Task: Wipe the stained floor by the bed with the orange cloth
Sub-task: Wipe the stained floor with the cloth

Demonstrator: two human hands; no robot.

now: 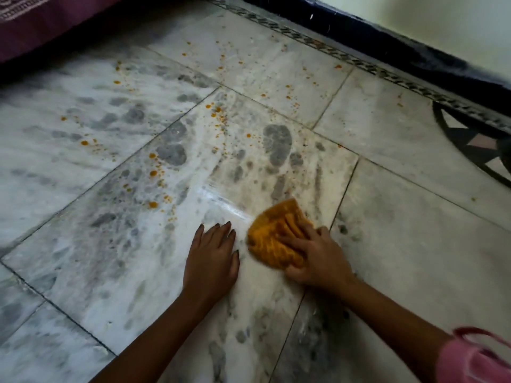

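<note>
One orange cloth lies bunched on the marble floor, pressed under the right hand.

The fingers of this hand are spread over the near side of the cloth and curl into its folds; the far part sticks out past the fingertips and is blurred. The left hand lies flat just beside it, fingers slightly apart, holding nothing. Many small orange stains are scattered farther away, too many to count. The bed is cut off at top left, a pink sleeve at bottom right.

Pale wall — dark skirting, dim light
</note>
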